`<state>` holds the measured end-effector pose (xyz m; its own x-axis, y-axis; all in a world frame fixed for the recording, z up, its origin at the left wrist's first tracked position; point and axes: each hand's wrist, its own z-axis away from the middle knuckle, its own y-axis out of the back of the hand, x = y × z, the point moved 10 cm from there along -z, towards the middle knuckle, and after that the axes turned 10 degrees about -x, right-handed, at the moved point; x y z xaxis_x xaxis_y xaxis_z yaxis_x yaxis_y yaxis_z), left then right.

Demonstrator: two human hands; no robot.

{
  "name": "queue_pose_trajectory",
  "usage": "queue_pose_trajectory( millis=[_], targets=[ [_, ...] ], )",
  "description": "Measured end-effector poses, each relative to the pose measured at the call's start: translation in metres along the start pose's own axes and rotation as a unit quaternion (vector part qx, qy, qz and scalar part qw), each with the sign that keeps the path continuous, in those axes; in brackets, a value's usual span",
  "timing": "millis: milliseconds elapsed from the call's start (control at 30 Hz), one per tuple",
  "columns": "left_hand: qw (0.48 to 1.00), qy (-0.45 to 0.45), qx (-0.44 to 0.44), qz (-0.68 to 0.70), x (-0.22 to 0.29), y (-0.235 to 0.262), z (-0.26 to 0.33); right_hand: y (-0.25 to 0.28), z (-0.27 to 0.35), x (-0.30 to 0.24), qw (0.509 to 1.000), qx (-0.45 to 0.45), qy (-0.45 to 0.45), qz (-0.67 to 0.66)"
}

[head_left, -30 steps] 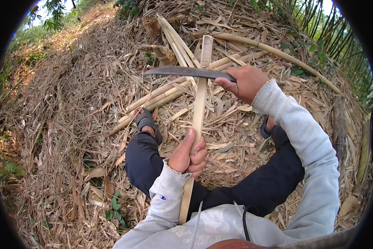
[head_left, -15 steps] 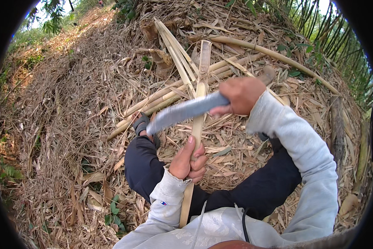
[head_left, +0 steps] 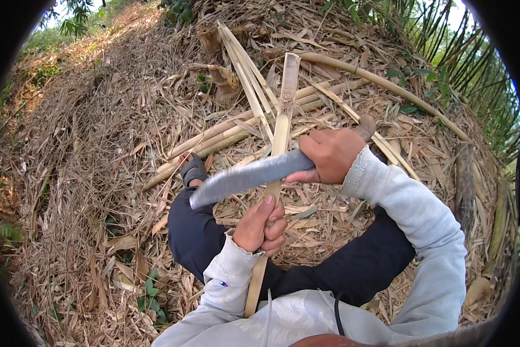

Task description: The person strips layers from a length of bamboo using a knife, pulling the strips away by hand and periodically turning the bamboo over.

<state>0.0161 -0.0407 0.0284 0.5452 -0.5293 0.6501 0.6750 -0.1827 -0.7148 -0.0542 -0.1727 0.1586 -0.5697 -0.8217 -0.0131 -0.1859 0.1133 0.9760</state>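
Observation:
My right hand (head_left: 334,155) is wrapped round the wooden handle of a machete (head_left: 251,174). Its broad grey blade points left, lies across the strip in this view and is slightly blurred; whether it touches cannot be told. A long split bamboo strip (head_left: 283,124) runs from my lap away from me, its far part passing over some bamboo poles. Below the blade, my left hand (head_left: 261,226) grips this strip with the thumb along it. The strip's near end reaches my light grey sweatshirt.
Thin bamboo poles (head_left: 214,140) lie crosswise ahead, near my sandalled left foot (head_left: 193,169). Several pale split strips (head_left: 245,72) lean by a cut stump (head_left: 224,84). A longer pole (head_left: 387,85) stretches to the right. Dry leaves cover the sloping ground, and bamboo stems (head_left: 474,52) stand at right.
The machete and my right hand have moved nearer to me and slightly left, down along the strip. My left hand keeps its hold on the bamboo strip.

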Motion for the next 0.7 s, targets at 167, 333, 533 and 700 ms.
queue_pose_trajectory(
  millis=[167, 333, 533, 700],
  targets=[
    [1.0, 0.011, 0.003, -0.022, 0.003, -0.009, -0.007, -0.016, -0.004, 0.037, 0.998, -0.012, -0.059, -0.029],
    [1.0, -0.005, 0.021, -0.007, 0.005, -0.002, 0.009, -0.002, -0.008, 0.012, 0.998, 0.037, 0.038, 0.041],
    [0.999, -0.029, -0.044, 0.015, 0.01, -0.017, 0.009, -0.01, -0.006, 0.028, 0.998, -0.051, -0.045, 0.008],
    [0.999, -0.015, -0.031, 0.016, 0.013, -0.014, 0.017, -0.053, -0.014, 0.046, 0.964, -0.202, -0.167, -0.05]
  ],
)
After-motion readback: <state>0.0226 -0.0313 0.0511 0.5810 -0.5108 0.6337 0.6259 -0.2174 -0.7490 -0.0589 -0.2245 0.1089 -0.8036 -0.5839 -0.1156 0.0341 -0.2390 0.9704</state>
